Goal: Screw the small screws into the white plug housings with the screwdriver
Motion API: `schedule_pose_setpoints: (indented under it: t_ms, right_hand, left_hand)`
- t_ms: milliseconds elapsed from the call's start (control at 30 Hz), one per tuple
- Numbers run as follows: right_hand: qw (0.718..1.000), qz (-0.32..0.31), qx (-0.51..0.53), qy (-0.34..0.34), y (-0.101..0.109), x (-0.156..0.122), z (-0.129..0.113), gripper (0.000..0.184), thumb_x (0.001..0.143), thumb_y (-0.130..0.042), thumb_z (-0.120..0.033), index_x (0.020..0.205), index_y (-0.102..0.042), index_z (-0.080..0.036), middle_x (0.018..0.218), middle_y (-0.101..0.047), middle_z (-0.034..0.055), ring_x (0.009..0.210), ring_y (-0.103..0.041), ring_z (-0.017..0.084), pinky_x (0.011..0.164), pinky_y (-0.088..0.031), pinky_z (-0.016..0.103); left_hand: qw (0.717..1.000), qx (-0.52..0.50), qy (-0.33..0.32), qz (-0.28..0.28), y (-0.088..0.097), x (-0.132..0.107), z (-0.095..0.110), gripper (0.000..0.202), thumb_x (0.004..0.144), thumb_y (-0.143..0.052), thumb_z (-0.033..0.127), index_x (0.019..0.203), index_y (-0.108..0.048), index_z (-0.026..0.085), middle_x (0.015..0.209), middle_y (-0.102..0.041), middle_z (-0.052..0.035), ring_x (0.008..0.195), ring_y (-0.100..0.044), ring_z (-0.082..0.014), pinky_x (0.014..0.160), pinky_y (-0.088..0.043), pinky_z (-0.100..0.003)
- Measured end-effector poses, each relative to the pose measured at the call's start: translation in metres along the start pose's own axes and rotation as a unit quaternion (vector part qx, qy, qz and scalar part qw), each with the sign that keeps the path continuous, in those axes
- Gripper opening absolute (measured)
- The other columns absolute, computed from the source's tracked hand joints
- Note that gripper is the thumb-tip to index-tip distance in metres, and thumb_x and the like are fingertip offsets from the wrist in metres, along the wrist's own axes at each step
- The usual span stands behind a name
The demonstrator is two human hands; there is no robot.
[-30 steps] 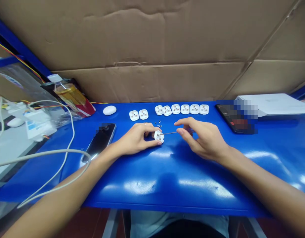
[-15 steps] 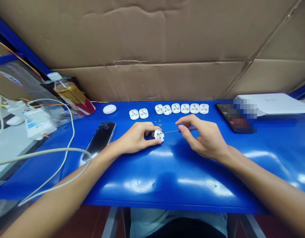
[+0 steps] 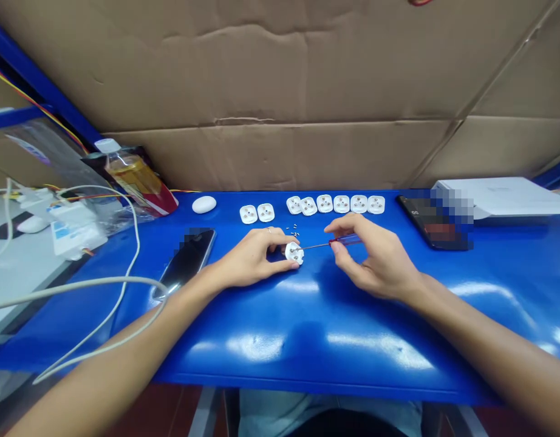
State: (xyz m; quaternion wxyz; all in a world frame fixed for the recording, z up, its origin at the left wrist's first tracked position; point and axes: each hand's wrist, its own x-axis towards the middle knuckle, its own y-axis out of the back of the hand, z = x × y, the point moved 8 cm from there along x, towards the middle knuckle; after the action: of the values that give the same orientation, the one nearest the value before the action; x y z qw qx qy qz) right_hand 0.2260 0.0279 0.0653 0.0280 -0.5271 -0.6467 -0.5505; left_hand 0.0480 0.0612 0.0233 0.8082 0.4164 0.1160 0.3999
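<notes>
In the head view, the left hand (image 3: pixel 252 258) rests over the middle of the worktop (image 3: pixel 280 370), its grip pinching a small round white socket piece (image 3: pixel 299 258) between thumb and fingers. The piece is held near the worktop, with its inner side and metal bits showing. The right hand (image 3: pixel 380 258) faces it from the other side, thumb and forefinger pinching the reddish, see-through handle of a screwdriver (image 3: pixel 316 246); the remaining fingers are partly hidden. The thin shaft runs nearly level to the left, its tip at the socket piece — whether it sits in a screw is too small to tell.

Just beyond the left fingertips lie a few loose screws (image 3: pixel 295 234). Farther back, square white pieces stand in a row: a pair on the left (image 3: pixel 248 214) and, after a gap, a group of six on the right (image 3: pixel 341 204). An oval white case (image 3: pixel 204 204) lies left of the pair, with one phone (image 3: pixel 195 249) by the left forearm. A second phone (image 3: pixel 437 227), partly blurred, lies right of the row near a white box (image 3: pixel 512 194). On the far left are a capped bottle (image 3: pixel 129 173) and a looping pale cable (image 3: pixel 136 230) — cardboard (image 3: pixel 262 73) backs it all
</notes>
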Motion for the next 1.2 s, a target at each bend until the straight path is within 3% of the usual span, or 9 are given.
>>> schedule_pose_setpoints:
  t_ms: [100, 267, 467, 633, 833, 1033, 1200]
  right_hand:
    - [1.0, -0.01, 0.002, -0.001, 0.0, 0.0, -0.001, 0.025, 0.093, -0.059, -0.02, 0.118, -0.058, -0.02, 0.105, -0.073, 0.0092, 0.089, -0.074, 0.023, 0.077, -0.062, 0.036]
    - [0.998, -0.001, -0.035, -0.045, 0.002, 0.0, 0.008, 0.013, 0.101, -0.057, -0.027, 0.111, -0.062, -0.021, 0.085, -0.074, 0.0034, 0.069, -0.071, 0.019, 0.061, -0.056, 0.029]
    - [1.0, -0.015, -0.023, -0.002, 0.0, 0.0, 0.0, 0.024, 0.095, -0.057, -0.022, 0.118, -0.06, -0.02, 0.104, -0.076, 0.0091, 0.086, -0.074, 0.024, 0.075, -0.06, 0.036]
    - [0.996, -0.033, -0.08, -0.009, -0.001, -0.002, 0.004, 0.016, 0.102, -0.054, -0.03, 0.115, -0.062, -0.023, 0.085, -0.077, 0.0038, 0.065, -0.071, 0.021, 0.057, -0.052, 0.031]
    - [0.995, -0.03, -0.051, 0.085, 0.003, 0.0, -0.016, 0.022, 0.094, -0.053, -0.018, 0.116, -0.058, -0.019, 0.098, -0.076, 0.0088, 0.085, -0.075, 0.022, 0.073, -0.059, 0.033]
    - [0.996, -0.025, -0.078, 0.035, 0.002, -0.001, -0.006, 0.015, 0.103, -0.053, -0.027, 0.115, -0.061, -0.021, 0.088, -0.078, 0.0042, 0.068, -0.074, 0.02, 0.06, -0.054, 0.03]
    - [0.997, -0.024, -0.047, 0.052, 0.001, -0.001, -0.009, 0.019, 0.095, -0.055, -0.018, 0.113, -0.06, -0.021, 0.099, -0.077, 0.0072, 0.081, -0.074, 0.021, 0.071, -0.058, 0.032]
  left_hand:
    - [1.0, -0.008, -0.011, 0.001, 0.0, 0.0, 0.001, 0.038, 0.094, -0.073, 0.049, 0.121, -0.076, 0.024, 0.107, -0.076, -0.0045, 0.091, -0.069, -0.0208, 0.082, -0.05, -0.032]
    - [1.0, -0.007, -0.014, 0.003, 0.0, 0.0, 0.001, 0.038, 0.094, -0.071, 0.051, 0.12, -0.076, 0.024, 0.108, -0.076, -0.0043, 0.093, -0.069, -0.021, 0.082, -0.05, -0.031]
    - [1.0, -0.005, -0.008, 0.003, 0.0, 0.0, 0.001, 0.041, 0.094, -0.072, 0.051, 0.123, -0.075, 0.023, 0.11, -0.076, -0.0045, 0.093, -0.069, -0.0207, 0.083, -0.051, -0.031]
    - [1.0, 0.0, -0.014, 0.008, 0.0, 0.0, 0.0, 0.041, 0.093, -0.072, 0.051, 0.123, -0.075, 0.024, 0.11, -0.076, -0.0048, 0.094, -0.069, -0.0215, 0.084, -0.051, -0.031]
    - [1.0, 0.0, -0.024, 0.005, 0.001, 0.0, 0.002, 0.04, 0.094, -0.072, 0.048, 0.124, -0.075, 0.022, 0.108, -0.076, -0.0061, 0.093, -0.069, -0.0215, 0.082, -0.05, -0.03]
    - [1.0, 0.003, -0.016, 0.006, 0.002, 0.0, 0.001, 0.041, 0.092, -0.075, 0.048, 0.124, -0.075, 0.023, 0.106, -0.076, -0.0048, 0.09, -0.068, -0.0202, 0.081, -0.049, -0.03]
    - [1.0, 0.002, -0.019, 0.003, 0.002, 0.0, 0.002, 0.041, 0.093, -0.074, 0.049, 0.124, -0.075, 0.022, 0.106, -0.076, -0.0051, 0.089, -0.068, -0.0195, 0.078, -0.049, -0.029]
